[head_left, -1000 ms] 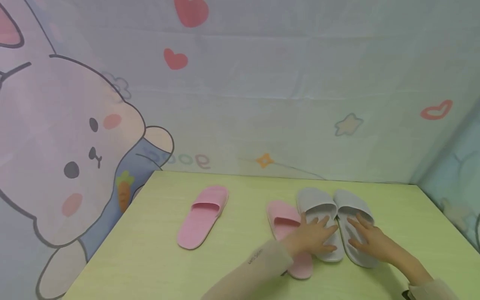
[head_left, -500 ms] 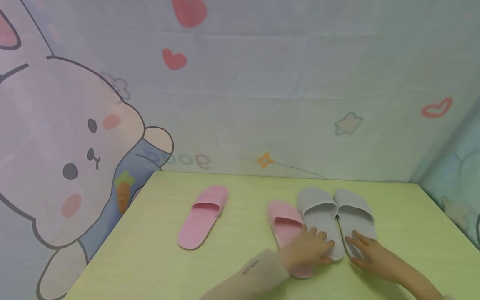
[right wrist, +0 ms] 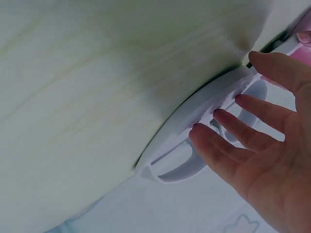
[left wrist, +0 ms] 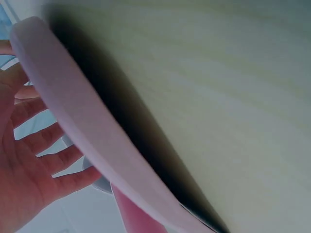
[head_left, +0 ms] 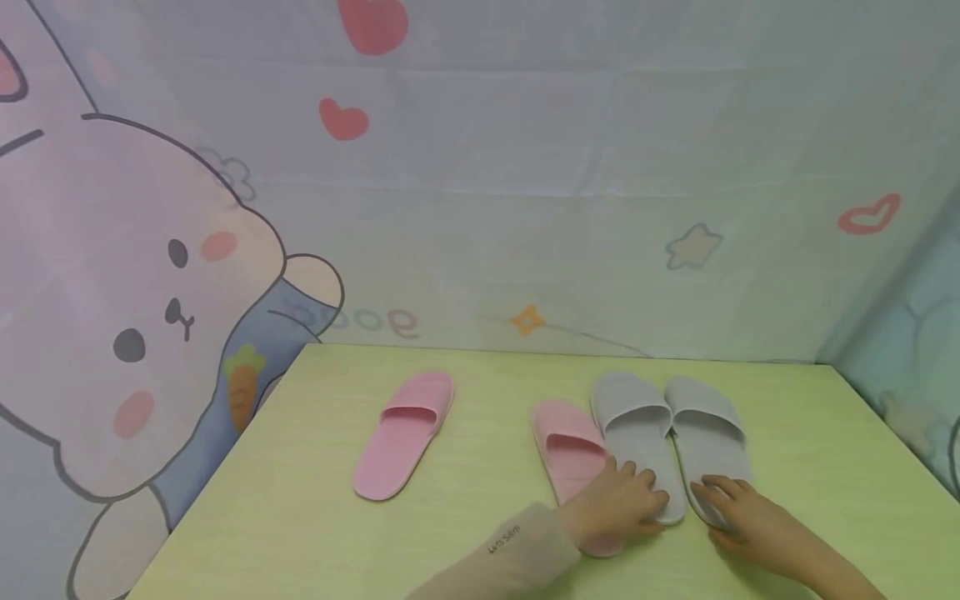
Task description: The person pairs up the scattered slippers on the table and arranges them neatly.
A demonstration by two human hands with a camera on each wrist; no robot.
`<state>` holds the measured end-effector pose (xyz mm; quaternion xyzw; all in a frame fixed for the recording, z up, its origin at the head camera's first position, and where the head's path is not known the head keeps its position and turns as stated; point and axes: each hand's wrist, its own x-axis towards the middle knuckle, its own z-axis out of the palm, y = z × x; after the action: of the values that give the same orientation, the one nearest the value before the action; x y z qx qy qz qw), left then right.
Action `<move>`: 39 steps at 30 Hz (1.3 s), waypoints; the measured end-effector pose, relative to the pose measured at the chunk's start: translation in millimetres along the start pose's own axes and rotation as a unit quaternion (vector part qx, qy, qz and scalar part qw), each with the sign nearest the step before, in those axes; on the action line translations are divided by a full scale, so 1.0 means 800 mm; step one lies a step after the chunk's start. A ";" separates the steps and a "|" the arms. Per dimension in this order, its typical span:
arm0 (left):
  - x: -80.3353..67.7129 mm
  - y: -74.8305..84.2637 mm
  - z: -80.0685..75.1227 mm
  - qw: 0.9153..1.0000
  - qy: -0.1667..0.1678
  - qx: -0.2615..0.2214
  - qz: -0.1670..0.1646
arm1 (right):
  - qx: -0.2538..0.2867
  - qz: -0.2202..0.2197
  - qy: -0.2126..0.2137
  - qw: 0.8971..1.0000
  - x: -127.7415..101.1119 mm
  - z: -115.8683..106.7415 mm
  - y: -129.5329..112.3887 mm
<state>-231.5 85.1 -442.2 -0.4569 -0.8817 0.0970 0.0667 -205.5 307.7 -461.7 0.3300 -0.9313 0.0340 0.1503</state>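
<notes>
Two grey slippers lie side by side on the right of the table, toes pointing away. My left hand reaches across the right-hand pink slipper, its fingertips over the heel half of the left grey slipper. In the left wrist view those fingers are spread behind the pink slipper's edge. At the heel of the right grey slipper is my right hand. The right wrist view shows its fingertips at the slipper's footbed and its thumb beside the heel end. Part of both grey heels is hidden by the hands.
Another pink slipper lies apart on the left, angled. The light yellow-green table ends at a cloth backdrop printed with a rabbit, hearts and stars. A second cloth panel hangs along the right side.
Both hands have drawn back from the middle of the grey slippers toward their heels. The slippers stay in nearly the same places, and the view has shifted slightly.
</notes>
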 end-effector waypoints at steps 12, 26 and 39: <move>0.003 0.003 -0.010 1.000 -0.017 0.020 -0.011 | -0.082 -0.026 0.021 0.996 -0.004 -0.002 0.000; 0.003 0.005 -0.012 0.999 -0.036 0.018 -0.025 | -0.065 -0.007 -0.013 0.998 -0.002 -0.007 -0.005; 0.011 0.000 -0.007 0.999 -0.029 0.024 -0.034 | -0.014 0.015 -0.038 0.999 0.001 -0.007 0.002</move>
<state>-235.4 92.9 -436.6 -0.4218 -0.8958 0.1287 0.0557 -205.9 309.3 -455.8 0.3149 -0.9416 0.0103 0.1186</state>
